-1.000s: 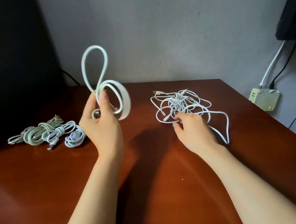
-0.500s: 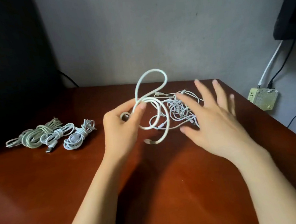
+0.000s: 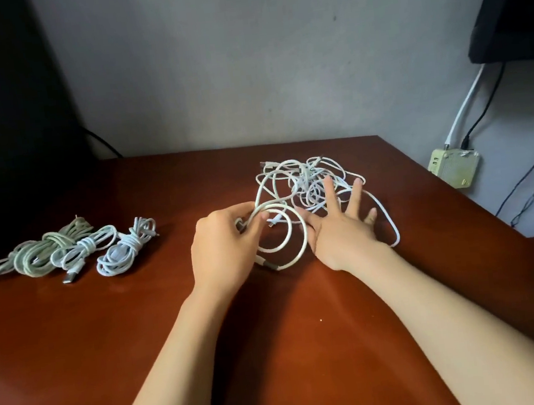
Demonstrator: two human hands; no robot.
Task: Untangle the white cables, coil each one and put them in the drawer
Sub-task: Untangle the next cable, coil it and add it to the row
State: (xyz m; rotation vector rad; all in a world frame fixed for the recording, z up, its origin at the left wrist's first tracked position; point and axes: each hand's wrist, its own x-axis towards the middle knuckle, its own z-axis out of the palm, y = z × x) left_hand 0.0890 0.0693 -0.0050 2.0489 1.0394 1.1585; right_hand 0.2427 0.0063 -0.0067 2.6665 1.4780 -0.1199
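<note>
Looping between both hands, the thick white cable [image 3: 291,229] sits low over the tabletop [image 3: 171,311], and seems to run back and right into the tangle [image 3: 309,181]. The left grip [image 3: 220,243] pinches the loop's left edge. The right grip [image 3: 341,234], fingers spread apart and holding nothing, is nearer the tangle.

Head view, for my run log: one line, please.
left hand: pinches cable loop | right hand: spread at tangle | coiled bundles: far left
</note>
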